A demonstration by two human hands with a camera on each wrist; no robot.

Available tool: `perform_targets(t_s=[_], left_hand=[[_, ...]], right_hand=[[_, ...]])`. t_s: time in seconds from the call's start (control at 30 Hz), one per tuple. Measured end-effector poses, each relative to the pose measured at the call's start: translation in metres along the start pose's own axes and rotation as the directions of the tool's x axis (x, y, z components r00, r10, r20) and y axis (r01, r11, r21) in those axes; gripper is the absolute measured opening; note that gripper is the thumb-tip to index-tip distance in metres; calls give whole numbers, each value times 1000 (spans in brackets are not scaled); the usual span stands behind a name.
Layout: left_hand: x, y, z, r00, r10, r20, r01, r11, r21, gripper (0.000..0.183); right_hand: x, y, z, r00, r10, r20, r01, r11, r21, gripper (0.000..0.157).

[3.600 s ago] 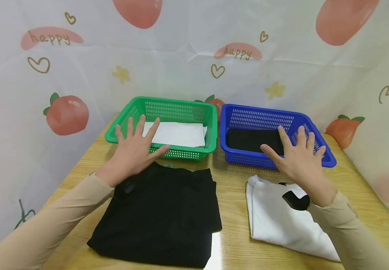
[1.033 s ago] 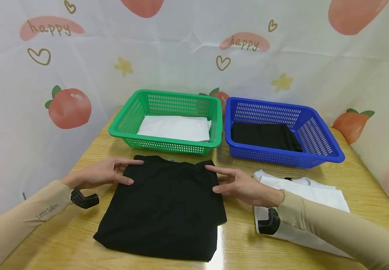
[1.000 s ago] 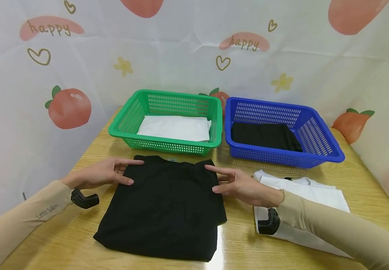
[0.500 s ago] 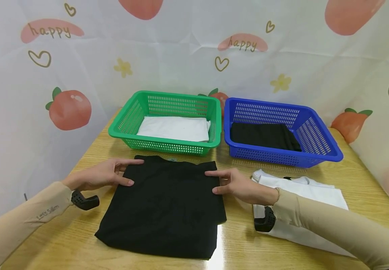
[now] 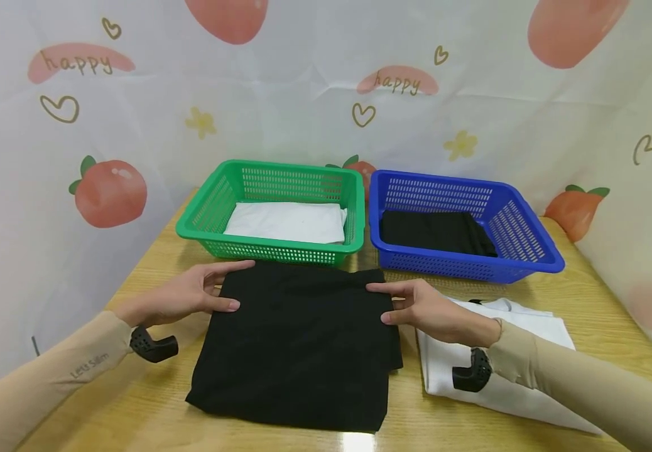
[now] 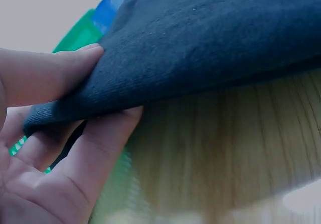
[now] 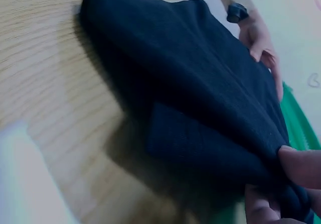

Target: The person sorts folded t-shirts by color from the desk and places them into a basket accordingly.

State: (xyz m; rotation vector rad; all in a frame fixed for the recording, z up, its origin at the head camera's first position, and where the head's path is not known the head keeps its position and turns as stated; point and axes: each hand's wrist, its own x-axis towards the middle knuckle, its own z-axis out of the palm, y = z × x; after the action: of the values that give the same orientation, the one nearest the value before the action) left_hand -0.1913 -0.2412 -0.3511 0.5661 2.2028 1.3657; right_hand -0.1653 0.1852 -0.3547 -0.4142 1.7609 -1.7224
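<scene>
A folded black T-shirt (image 5: 298, 345) lies before me in the head view, in front of the green basket. My left hand (image 5: 184, 294) pinches its far left corner; the left wrist view shows the thumb (image 6: 75, 68) on top and fingers (image 6: 103, 143) underneath the cloth. On the opposite side, my right hand (image 5: 436, 314) pinches the right edge near the far corner, thumb above and fingertips tucked below in the right wrist view. In the left wrist view, the gripped edge stands off the wooden table. A loose folded flap (image 7: 195, 138) hangs along the shirt's right side.
Behind the shirt stands a green basket (image 5: 269, 242) with folded white cloth (image 5: 286, 221) inside. Right of it, a blue basket (image 5: 445, 260) holds folded black cloth (image 5: 433, 232). A folded white garment (image 5: 507, 383) lies on the table (image 5: 134, 402) under my right forearm.
My hands, spread in the air 3.6 seconds ago, came down to the black T-shirt's sides. Since half a second ago, the shirt has shifted right with both hands, and its neck label is hidden.
</scene>
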Motion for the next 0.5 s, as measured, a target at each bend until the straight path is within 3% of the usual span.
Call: perform_targets(t_s=[0.1, 0.2, 0.5], left_hand=[[1, 11, 4, 998, 62, -9, -62, 998, -1, 74], [2, 25, 6, 991, 130, -23, -129, 991, 25, 73], [15, 78, 13, 979, 200, -36, -199, 980, 32, 73]], right_hand=[[-10, -7, -7, 999, -24, 27, 23, 999, 45, 60], [-21, -15, -15, 998, -55, 25, 55, 998, 8, 59], [-53, -48, -36, 989, -143, 45, 144, 989, -32, 56]])
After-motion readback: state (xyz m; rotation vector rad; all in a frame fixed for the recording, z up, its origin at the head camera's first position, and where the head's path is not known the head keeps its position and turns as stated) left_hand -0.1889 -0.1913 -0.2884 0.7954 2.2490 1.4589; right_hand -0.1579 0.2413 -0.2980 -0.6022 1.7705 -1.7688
